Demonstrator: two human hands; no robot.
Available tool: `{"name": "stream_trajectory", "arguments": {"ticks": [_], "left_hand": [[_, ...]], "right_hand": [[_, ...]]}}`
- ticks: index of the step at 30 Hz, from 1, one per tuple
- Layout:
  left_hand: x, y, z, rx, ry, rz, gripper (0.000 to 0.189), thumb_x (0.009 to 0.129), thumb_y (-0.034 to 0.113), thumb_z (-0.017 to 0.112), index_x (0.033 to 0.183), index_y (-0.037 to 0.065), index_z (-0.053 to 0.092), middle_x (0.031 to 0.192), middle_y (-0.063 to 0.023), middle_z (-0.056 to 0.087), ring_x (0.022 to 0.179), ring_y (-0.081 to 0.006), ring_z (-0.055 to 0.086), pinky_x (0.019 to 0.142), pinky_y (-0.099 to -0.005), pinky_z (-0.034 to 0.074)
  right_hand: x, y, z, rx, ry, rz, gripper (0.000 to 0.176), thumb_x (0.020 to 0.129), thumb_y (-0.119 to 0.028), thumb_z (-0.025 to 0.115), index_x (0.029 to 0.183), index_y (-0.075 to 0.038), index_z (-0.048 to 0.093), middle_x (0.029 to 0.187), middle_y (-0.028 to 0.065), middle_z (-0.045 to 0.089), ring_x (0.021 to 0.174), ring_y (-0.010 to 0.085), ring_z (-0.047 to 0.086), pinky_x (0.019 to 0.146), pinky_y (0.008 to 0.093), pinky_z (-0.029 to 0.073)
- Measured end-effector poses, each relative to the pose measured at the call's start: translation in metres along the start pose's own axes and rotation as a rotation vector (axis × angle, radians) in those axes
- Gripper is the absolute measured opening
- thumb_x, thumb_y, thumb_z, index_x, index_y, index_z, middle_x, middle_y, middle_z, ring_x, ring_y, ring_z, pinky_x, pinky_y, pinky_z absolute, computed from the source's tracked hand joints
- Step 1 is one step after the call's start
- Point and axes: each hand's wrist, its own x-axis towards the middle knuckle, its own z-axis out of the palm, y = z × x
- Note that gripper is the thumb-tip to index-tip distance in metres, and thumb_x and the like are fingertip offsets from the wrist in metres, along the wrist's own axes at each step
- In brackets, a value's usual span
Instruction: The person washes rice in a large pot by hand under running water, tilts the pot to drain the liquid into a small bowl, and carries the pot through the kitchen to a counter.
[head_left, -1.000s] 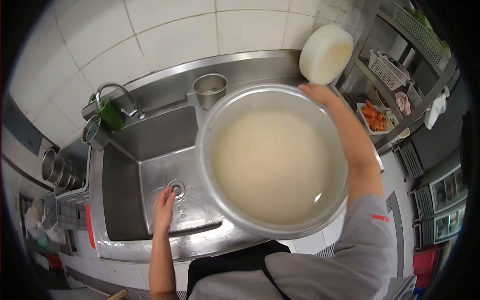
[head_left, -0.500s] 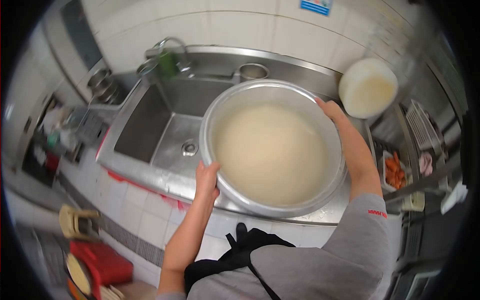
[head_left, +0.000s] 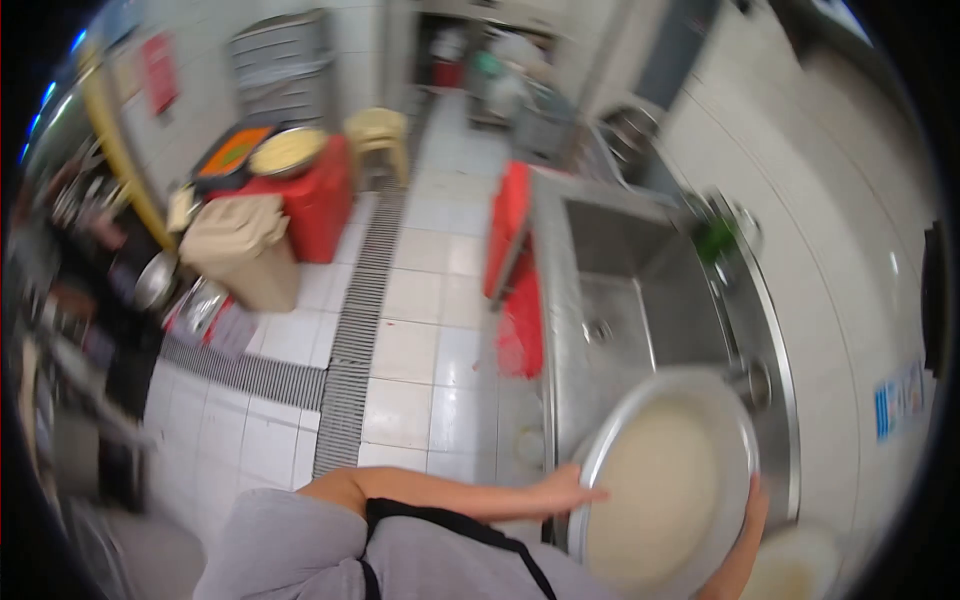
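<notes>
A large round metal basin [head_left: 655, 490] with cloudy, pale liquid in it is at the lower right, over the near end of the steel sink counter [head_left: 590, 400]. My left hand [head_left: 568, 492] is on the basin's left rim, its fingers over the edge. On the right side, my right hand [head_left: 756, 500] is wrapped round the rim. The basin's lower edge runs out of view.
A white tub [head_left: 800, 565] stands beside the basin. The sink bowl [head_left: 645, 310] lies beyond, with a small metal pot [head_left: 752, 384] behind. Across the tiled floor are a beige bin [head_left: 245, 250], a red container [head_left: 325, 200] and a yellow stool [head_left: 378, 135].
The view has swung left, showing the floor and bins. The basin now appears lower and further right, with both hands still on its rim.
</notes>
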Motion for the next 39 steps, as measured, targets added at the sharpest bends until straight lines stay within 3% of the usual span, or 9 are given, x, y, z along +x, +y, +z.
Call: {"name": "stream_trajectory", "arguments": {"ticks": [2,5,10,15,21,26,32,34,39], "left_hand": [[-0.023,0.005,0.012,0.075,0.073,-0.078,0.04,0.072,0.033,0.063,0.09,-0.002,0.056,0.065,-0.0056,0.053,0.048,-0.0116,0.046,0.039,-0.025,0.036],[-0.04,-0.005,0.025,-0.027,0.068,-0.033,0.041,0.071,0.03,0.063,0.093,-0.004,0.056,0.071,-0.0084,0.055,0.055,-0.0139,0.05,0.045,-0.0268,0.039],[-0.047,-0.02,0.017,0.044,0.128,0.081,0.04,0.068,0.025,0.064,0.091,-0.007,0.055,0.075,-0.012,0.057,0.066,-0.019,0.054,0.057,-0.03,0.043],[-0.109,-0.013,-0.001,0.027,0.256,0.209,0.039,0.066,0.024,0.065,0.09,-0.006,0.056,0.074,-0.012,0.057,0.065,-0.0174,0.054,0.056,-0.0297,0.043],[-0.185,-0.059,-0.013,0.035,0.416,0.279,0.032,0.068,0.018,0.059,0.092,-0.003,0.056,0.077,-0.0117,0.058,0.069,-0.0175,0.055,0.061,-0.029,0.044],[-0.307,-0.088,-0.003,0.014,0.73,0.442,0.034,0.068,0.015,0.055,0.096,-0.004,0.053,0.081,-0.0137,0.059,0.077,-0.0182,0.055,0.069,-0.0297,0.043],[-0.445,-0.146,0.019,0.011,1.109,0.502,0.031,0.068,0.014,0.056,0.092,-0.005,0.054,0.076,-0.0154,0.059,0.071,-0.0188,0.056,0.066,-0.0292,0.044],[-0.477,-0.171,0.027,0.003,1.23,0.453,0.031,0.067,0.014,0.056,0.092,-0.005,0.054,0.075,-0.0154,0.059,0.071,-0.0188,0.056,0.065,-0.0292,0.044],[-0.545,-0.228,0.043,-0.185,1.562,0.63,0.031,0.069,0.007,0.052,0.097,-0.005,0.053,0.083,-0.0129,0.059,0.076,-0.0173,0.055,0.07,-0.0277,0.043]], "right_hand": [[0.07,-0.051,0.028,0.022,-0.051,-0.181,0.068,0.081,-0.056,0.036,0.099,0.007,0.055,0.098,0.0266,0.055,0.097,0.0329,0.052,0.083,0.0387,0.038],[0.113,-0.104,0.047,0.016,-0.112,-0.335,0.068,0.081,-0.056,0.036,0.099,0.008,0.055,0.098,0.027,0.055,0.097,0.0332,0.052,0.083,0.0388,0.038],[0.125,-0.149,0.047,0.004,-0.133,-0.422,0.069,0.081,-0.056,0.036,0.098,0.008,0.055,0.097,0.0275,0.054,0.097,0.0336,0.052,0.083,0.0391,0.038],[0.1,-0.184,0.054,0.012,-0.154,-0.473,0.069,0.081,-0.056,0.035,0.098,0.008,0.055,0.097,0.028,0.054,0.097,0.034,0.052,0.083,0.0394,0.038],[0.022,-0.234,0.082,0.07,-0.223,-0.551,0.07,0.081,-0.056,0.035,0.098,0.009,0.054,0.097,0.0287,0.054,0.096,0.0345,0.052,0.083,0.0397,0.038],[-0.066,-0.276,0.1,0.065,-0.326,-0.65,0.07,0.081,-0.056,0.035,0.098,0.009,0.054,0.096,0.0293,0.054,0.096,0.0349,0.052,0.083,0.0399,0.038],[-0.207,-0.389,0.154,-0.017,-0.527,-0.928,0.071,0.081,-0.056,0.035,0.097,0.01,0.054,0.096,0.0299,0.054,0.096,0.0354,0.052,0.083,0.0402,0.038],[-0.26,-0.42,0.179,-0.05,-0.602,-1.025,0.071,0.081,-0.056,0.034,0.097,0.01,0.054,0.096,0.0301,0.054,0.096,0.0355,0.052,0.083,0.0403,0.038],[-0.38,-0.48,0.215,-0.11,-0.723,-1.219,0.072,0.081,-0.056,0.034,0.097,0.011,0.054,0.095,0.0307,0.053,0.095,0.0359,0.052,0.082,0.0406,0.038]]}}
